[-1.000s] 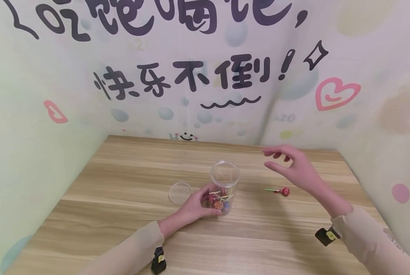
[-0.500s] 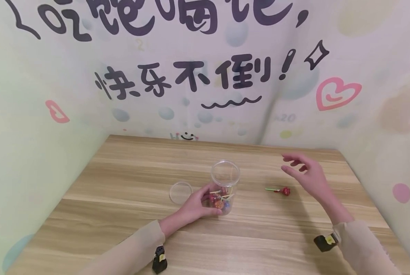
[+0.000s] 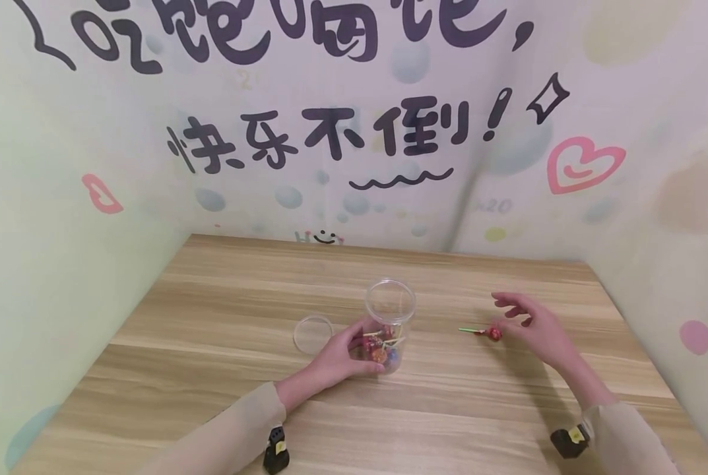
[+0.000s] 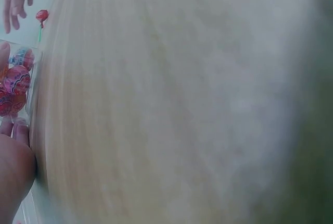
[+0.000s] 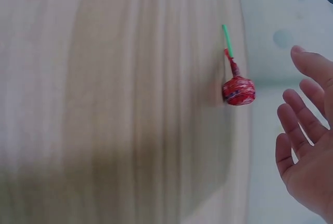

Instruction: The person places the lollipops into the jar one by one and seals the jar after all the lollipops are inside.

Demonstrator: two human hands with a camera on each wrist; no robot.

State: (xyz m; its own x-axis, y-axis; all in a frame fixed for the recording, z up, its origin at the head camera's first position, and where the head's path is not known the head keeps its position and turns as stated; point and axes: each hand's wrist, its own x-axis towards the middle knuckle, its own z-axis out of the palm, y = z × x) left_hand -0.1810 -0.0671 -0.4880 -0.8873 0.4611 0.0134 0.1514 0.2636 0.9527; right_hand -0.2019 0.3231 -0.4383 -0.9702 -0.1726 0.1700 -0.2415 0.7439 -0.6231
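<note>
My left hand (image 3: 337, 359) grips the lower part of a clear plastic jar (image 3: 390, 310), which stands upright without its lid. Inside the jar lie several wrapped lollipops (image 4: 16, 81), red, orange and blue. A single red-wrapped lollipop (image 3: 495, 334) with a green stick lies on the table to the right of the jar. Above and just right of that lollipop hovers my right hand (image 3: 540, 331), fingers loosely bent and holding nothing. In the right wrist view a gap shows between the hand (image 5: 309, 146) and the lollipop (image 5: 239, 90).
The round clear lid (image 3: 313, 334) lies flat on the wooden table (image 3: 223, 303), left of the jar and near my left hand. A printed wall (image 3: 270, 198) rises behind the table's back edge, with more wall at both sides.
My right hand has moved right and then come down towards the single lollipop. The left hand and the jar have stayed in place.
</note>
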